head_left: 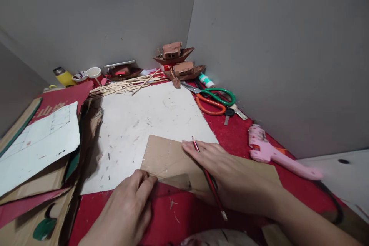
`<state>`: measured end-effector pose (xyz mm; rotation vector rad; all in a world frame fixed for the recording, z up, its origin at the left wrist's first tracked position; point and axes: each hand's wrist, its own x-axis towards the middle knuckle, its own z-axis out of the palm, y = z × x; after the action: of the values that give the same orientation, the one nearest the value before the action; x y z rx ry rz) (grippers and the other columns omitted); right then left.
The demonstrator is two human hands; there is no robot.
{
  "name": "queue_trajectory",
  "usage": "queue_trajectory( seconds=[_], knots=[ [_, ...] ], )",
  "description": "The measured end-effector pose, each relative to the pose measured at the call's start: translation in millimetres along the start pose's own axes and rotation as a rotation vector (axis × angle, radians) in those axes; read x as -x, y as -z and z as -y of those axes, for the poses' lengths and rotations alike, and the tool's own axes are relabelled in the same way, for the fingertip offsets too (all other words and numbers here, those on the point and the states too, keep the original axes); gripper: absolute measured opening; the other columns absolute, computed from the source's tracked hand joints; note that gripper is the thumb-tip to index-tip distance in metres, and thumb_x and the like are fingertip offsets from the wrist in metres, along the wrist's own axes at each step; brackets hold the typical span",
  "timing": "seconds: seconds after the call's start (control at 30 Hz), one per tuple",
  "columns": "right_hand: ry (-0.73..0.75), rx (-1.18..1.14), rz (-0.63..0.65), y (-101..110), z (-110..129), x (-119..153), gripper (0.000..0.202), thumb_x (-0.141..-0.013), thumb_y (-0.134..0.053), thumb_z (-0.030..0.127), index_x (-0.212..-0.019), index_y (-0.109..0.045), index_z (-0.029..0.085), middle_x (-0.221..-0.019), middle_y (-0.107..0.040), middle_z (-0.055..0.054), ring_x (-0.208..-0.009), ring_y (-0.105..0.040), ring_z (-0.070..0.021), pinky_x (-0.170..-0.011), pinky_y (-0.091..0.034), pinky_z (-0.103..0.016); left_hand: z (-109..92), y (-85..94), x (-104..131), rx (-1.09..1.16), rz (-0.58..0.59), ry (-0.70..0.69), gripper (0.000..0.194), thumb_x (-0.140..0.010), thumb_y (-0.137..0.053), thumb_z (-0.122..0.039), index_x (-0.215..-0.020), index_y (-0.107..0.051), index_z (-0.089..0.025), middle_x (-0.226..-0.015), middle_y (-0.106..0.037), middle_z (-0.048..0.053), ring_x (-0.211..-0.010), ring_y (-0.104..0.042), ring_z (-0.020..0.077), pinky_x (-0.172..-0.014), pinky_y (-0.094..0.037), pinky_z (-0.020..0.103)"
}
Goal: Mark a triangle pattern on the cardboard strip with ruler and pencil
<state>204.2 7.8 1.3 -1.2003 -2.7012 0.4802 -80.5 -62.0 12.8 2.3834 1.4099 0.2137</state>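
Note:
A piece of brown cardboard [168,153] with faint pencil lines lies over the edge of a white sheet [138,123]. My left hand [132,200] is closed, its thumb and forefinger pinching the cardboard's near left corner. Across the right part of the cardboard rests my right hand [221,169], fingers pressed together and pointing left. A red and black pencil [210,182] is held between those fingers, its sharp point toward the back. By the near edge shows a greyish, see-through flat strip [178,181]; its kind I cannot make out, and part of it is hidden.
Stacked cardboard [86,142] and a drawn paper [43,146] stand left. Thin wooden sticks [123,85], model boats [184,70], cups [94,75] and a yellow bottle [63,77] line the back. Scissors [211,100], keys [229,115] and a pink glue gun [276,157] lie right.

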Motion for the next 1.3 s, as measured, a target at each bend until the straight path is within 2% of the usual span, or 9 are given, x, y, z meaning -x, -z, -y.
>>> queue_trajectory(
  seconds=[0.17, 0.33, 0.57, 0.73, 0.87, 0.97, 1.1, 1.2, 1.3],
  knots=[
    [0.012, 0.006, -0.011, 3, 1, 0, 0.082, -0.084, -0.066, 0.042, -0.152, -0.035, 0.007, -0.142, -0.053, -0.026, -0.132, -0.049, -0.0411, -0.099, -0.048, -0.056, -3, 0.8, 0, 0.004, 0.04, 0.005, 0.068, -0.078, -0.047, -0.002, -0.143, -0.038, -0.022, -0.127, -0.055, 0.013, -0.104, -0.064, 0.0238, -0.088, -0.058, 0.04],
    [0.013, 0.025, -0.027, 3, 2, 0, 0.083, -0.084, -0.066, 0.044, -0.151, -0.036, 0.005, -0.143, -0.052, -0.028, -0.132, -0.049, -0.041, -0.1, -0.047, -0.056, -5, 5.8, -7, 0.019, 0.028, 0.03, 0.059, -0.081, -0.048, -0.005, -0.137, -0.046, -0.023, -0.12, -0.061, 0.011, -0.101, -0.066, 0.024, -0.085, -0.059, 0.04],
    [-0.013, 0.016, -0.043, -1, 2, -1, 0.096, -0.082, -0.072, 0.048, -0.154, -0.026, 0.006, -0.148, -0.046, -0.027, -0.136, -0.044, -0.0401, -0.104, -0.044, -0.055, 1, 7.9, -10, 0.057, -0.116, 0.127, 0.033, -0.089, -0.051, -0.021, -0.122, -0.057, -0.023, -0.099, -0.069, 0.007, -0.082, -0.068, 0.0226, -0.072, -0.057, 0.037],
    [-0.045, -0.025, -0.071, -8, 1, -7, 0.112, -0.071, -0.078, 0.06, -0.156, -0.025, 0.011, -0.141, -0.05, -0.027, -0.131, -0.045, -0.0434, -0.103, -0.043, -0.058, 13, 0.1, -11, 0.114, -0.252, 0.31, 0.038, -0.091, -0.052, -0.038, -0.122, -0.059, -0.018, -0.087, -0.072, 0.009, -0.073, -0.067, 0.0231, -0.065, -0.051, 0.034],
    [-0.044, -0.08, -0.087, -6, 0, -19, 0.113, -0.068, -0.082, 0.051, -0.156, -0.025, 0.01, -0.134, -0.053, -0.027, -0.123, -0.05, -0.0411, -0.102, -0.043, -0.056, 17, -3.4, -17, 0.264, -0.267, 0.364, 0.041, -0.09, -0.051, -0.044, -0.12, -0.06, -0.017, -0.073, -0.068, 0.003, -0.062, -0.061, 0.02, -0.062, -0.045, 0.032],
    [-0.123, -0.275, -0.093, -2, -2, -32, 0.1, -0.064, -0.085, 0.038, -0.149, -0.041, 0.011, -0.132, -0.056, -0.025, -0.123, -0.051, -0.04, -0.104, -0.04, -0.054, 20, -6.8, -20, 0.35, -0.277, 0.369, 0.04, -0.089, -0.054, -0.045, -0.118, -0.061, -0.018, -0.07, -0.065, 0.0, -0.058, -0.055, 0.0174, -0.058, -0.041, 0.029],
    [-0.171, -0.626, -0.047, 7, -4, -45, 0.048, -0.068, -0.077, 0.042, -0.109, -0.071, 0.018, -0.101, -0.073, -0.01, -0.095, -0.066, -0.0302, -0.086, -0.051, -0.043, 21, -7.4, -22, 0.552, -0.348, 0.346, 0.042, -0.086, -0.06, -0.048, -0.115, -0.062, -0.017, -0.072, -0.064, 0.0, -0.065, -0.057, 0.017, -0.062, -0.042, 0.028],
    [-0.137, -0.729, -0.015, 18, 1, -45, 0.04, -0.077, -0.065, 0.056, -0.091, -0.07, 0.018, -0.079, -0.072, -0.003, -0.072, -0.066, -0.0215, -0.066, -0.053, -0.033, 17, -0.2, -20, 0.759, -0.503, 0.355, 0.048, -0.084, -0.062, -0.052, -0.114, -0.061, -0.015, -0.072, -0.064, 0.0, -0.063, -0.054, 0.015, -0.059, -0.042, 0.026],
    [-0.189, -0.881, -0.177, 36, 8, -40, 0.039, -0.077, -0.067, 0.057, -0.086, -0.066, 0.019, -0.075, -0.069, -0.001, -0.064, -0.063, -0.0181, -0.058, -0.05, -0.029, 14, 6.9, -17, 0.903, -0.653, 0.39, 0.055, -0.083, -0.063, -0.058, -0.116, -0.06, -0.015, -0.078, -0.068, 0.002, -0.056, -0.048, 0.0113, -0.051, -0.039, 0.023]
  ],
)
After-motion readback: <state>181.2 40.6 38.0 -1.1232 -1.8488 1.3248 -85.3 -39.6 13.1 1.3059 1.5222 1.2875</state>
